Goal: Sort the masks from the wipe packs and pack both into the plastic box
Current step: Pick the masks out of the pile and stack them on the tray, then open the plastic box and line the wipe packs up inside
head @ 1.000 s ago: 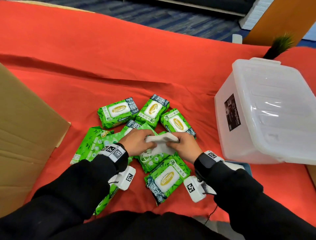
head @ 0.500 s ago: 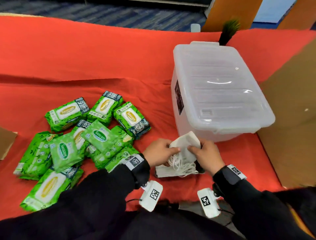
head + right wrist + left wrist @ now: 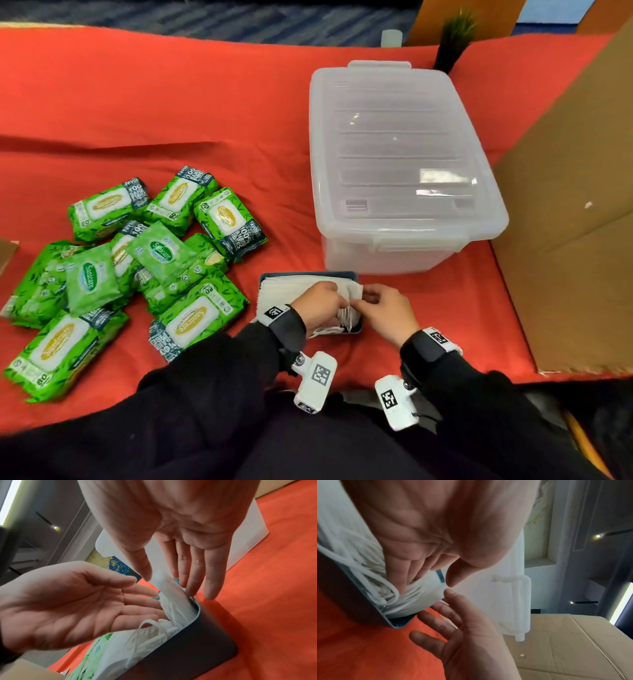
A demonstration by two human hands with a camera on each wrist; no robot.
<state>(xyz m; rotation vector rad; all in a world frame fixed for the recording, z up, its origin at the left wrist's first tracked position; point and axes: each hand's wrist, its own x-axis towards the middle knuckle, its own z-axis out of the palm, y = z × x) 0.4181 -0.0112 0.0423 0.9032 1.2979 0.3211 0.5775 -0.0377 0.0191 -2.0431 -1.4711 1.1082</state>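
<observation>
A small dark blue tray lies on the red cloth just in front of the translucent plastic box, whose lid is on. White masks with ear loops fill the tray. Both hands hover over its right end. My left hand reaches in with straight fingers that touch the masks. My right hand has its fingers straight and its thumb beside an upright mask edge. Several green wipe packs lie heaped to the left.
A tall cardboard wall stands on the right, close to the plastic box. A cardboard corner shows at the far left edge. A small potted plant stands behind the box. Bare red cloth stretches behind the packs.
Both hands carried a bundle of masks from above the wipe packs rightward to the tray and lowered it in. Their fingers have straightened and no longer grip the bundle.
</observation>
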